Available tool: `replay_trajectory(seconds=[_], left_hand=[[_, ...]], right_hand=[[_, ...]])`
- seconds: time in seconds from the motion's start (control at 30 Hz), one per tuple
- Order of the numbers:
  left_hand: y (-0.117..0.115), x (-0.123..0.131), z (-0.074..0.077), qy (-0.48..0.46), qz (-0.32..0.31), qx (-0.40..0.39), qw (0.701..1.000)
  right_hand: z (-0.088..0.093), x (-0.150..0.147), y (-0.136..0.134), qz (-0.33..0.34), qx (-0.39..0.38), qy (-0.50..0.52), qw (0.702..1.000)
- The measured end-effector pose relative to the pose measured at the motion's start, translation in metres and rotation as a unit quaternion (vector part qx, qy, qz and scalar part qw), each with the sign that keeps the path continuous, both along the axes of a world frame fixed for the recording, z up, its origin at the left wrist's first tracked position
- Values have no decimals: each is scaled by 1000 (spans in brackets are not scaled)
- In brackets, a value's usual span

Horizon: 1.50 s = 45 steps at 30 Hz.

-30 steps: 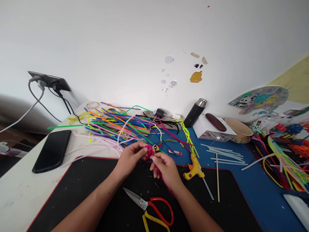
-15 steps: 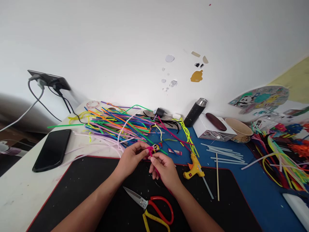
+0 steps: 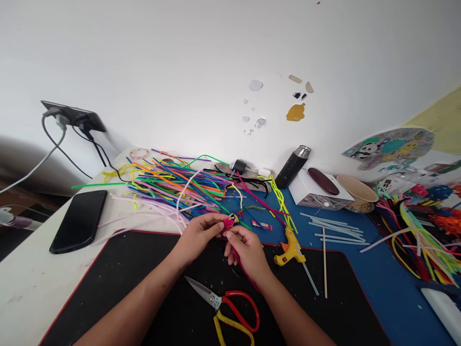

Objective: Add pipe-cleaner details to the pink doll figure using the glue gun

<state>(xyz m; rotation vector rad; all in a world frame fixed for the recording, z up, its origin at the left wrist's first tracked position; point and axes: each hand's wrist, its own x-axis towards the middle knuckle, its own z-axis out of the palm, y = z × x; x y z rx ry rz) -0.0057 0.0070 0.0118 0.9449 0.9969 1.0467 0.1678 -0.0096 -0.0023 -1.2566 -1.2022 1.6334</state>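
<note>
Above the black mat (image 3: 144, 269), my left hand (image 3: 201, 231) pinches a small multicoloured figure (image 3: 234, 218) with pink, yellow and black parts. Close beside it on the right, my right hand (image 3: 245, 247) has its fingers closed on a magenta pipe cleaner (image 3: 236, 255), which runs from the figure down under the palm. The fingers partly cover the figure, so its details are hard to make out. Scissors (image 3: 216, 302) with one red and one yellow handle lie on the mat just below the hands.
Many coloured pipe cleaners (image 3: 173, 182) lie behind the hands. A phone (image 3: 79, 221) is at the left. To the right are a yellow glue gun (image 3: 291, 249), a wooden stick (image 3: 324, 264), glue sticks (image 3: 334, 228), a black flask (image 3: 292, 168), a white box (image 3: 319, 194) and a bowl (image 3: 356, 192).
The magenta strand at the figure sits more bunched between the fingertips. Both hands have shifted slightly right in the picture. The scissors have not been moved.
</note>
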Motion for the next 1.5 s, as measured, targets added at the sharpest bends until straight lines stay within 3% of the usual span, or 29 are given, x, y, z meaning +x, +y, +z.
replay_trajectory(seconds=[0.2,1.5], left_hand=[[0,1,1,-39,0,-25,999],[2,0,-2,-5,8,-13,1000]], right_hand=[[3,0,-1,-8,-4,-7,1000],[1,-7,-6,-1,-19,4,1000]])
